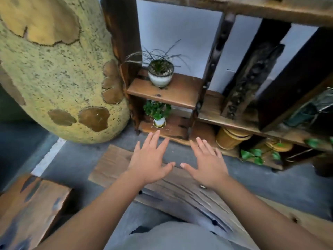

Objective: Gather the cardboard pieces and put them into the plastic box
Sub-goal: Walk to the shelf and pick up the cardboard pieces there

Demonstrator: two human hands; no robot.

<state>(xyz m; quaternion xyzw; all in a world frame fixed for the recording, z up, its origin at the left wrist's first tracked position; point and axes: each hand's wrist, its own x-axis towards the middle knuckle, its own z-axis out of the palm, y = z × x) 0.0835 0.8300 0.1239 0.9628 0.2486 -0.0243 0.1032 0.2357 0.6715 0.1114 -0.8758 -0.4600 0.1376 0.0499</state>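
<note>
Both forearms outstretched; left hand (150, 162) and right hand (207, 165) spread flat, empty, above wooden plank (180, 192); no cardboard or box visible.

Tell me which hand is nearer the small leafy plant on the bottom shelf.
Left. The left hand has its fingertips just below and in front of the small leafy plant; the right hand is farther off to the right of it.
</note>
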